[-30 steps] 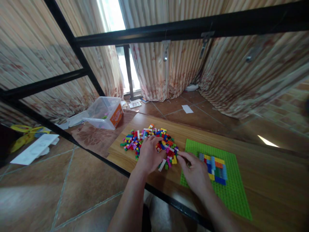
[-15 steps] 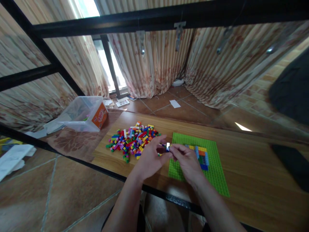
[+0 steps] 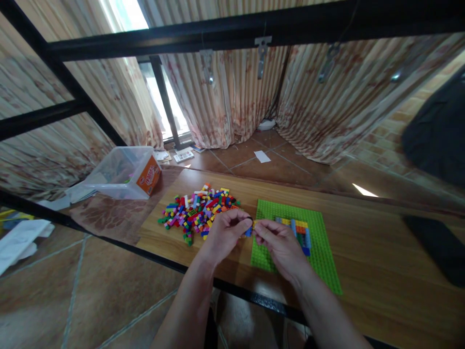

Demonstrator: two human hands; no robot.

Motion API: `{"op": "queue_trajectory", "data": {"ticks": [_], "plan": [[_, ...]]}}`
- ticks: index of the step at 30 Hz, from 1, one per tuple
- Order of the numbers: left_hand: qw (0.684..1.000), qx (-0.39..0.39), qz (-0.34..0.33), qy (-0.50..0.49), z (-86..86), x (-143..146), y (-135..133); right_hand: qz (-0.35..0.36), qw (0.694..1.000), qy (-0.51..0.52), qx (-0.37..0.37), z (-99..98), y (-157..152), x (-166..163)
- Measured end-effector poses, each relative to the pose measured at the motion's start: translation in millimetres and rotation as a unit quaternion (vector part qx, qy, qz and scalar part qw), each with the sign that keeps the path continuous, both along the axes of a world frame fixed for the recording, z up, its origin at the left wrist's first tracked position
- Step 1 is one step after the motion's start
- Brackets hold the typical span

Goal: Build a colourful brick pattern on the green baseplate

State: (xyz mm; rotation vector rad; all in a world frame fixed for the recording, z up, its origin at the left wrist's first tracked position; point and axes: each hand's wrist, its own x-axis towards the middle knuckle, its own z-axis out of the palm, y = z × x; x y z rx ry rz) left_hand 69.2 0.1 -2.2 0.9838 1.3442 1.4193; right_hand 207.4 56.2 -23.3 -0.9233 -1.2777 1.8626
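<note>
My left hand (image 3: 225, 233) and my right hand (image 3: 276, 238) meet fingertip to fingertip over the gap between the brick pile and the baseplate. Both are closed in a pinch. A small blue toy brick (image 3: 249, 232) shows at my left fingertips, and a tiny yellow toy brick (image 3: 255, 224) at my right ones. Fingers cover most of both pieces, and I cannot tell whether they are joined. Partly behind my right hand lies the green studded baseplate (image 3: 319, 252), bearing a low build (image 3: 301, 228) of yellow, orange, grey-blue, green and blue bricks.
Left of my hands a heap of mixed toy bricks (image 3: 196, 208) covers part of the wooden table (image 3: 366, 242). Beyond its left end stands a clear plastic bin (image 3: 119, 169) with an orange label. A dark flat object (image 3: 436, 247) lies at right. A black bar (image 3: 225, 31) crosses above.
My left fingers have closed from a looser curl into a pinch. The white face seen between my hands is gone from view; blue and yellow show there instead.
</note>
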Motion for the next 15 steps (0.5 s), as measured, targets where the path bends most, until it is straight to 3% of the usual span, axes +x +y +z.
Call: {"op": "queue_trajectory", "data": {"ticks": [3, 5, 9, 12, 15], "plan": [[0.992, -0.020, 0.030, 0.120, -4.3, -8, 1, -0.008, 0.994, -0.073, 0.079, -6.8, 2, -1], [0.971, -0.034, 0.039, 0.234, -7.3, -14, 0, -0.016, 0.973, -0.153, 0.175, -12.2, 3, -1], [0.915, -0.067, 0.032, 0.397, -9.6, -21, -4, -0.006, 0.875, -0.312, 0.370, -20.4, 0, 0], [0.882, -0.093, 0.041, 0.460, -7.7, -20, -6, 0.020, 0.827, -0.373, 0.421, -22.8, -3, -3], [0.859, -0.113, 0.048, 0.497, -5.9, -17, -6, 0.030, 0.806, -0.400, 0.435, -23.5, -5, -5]]}}
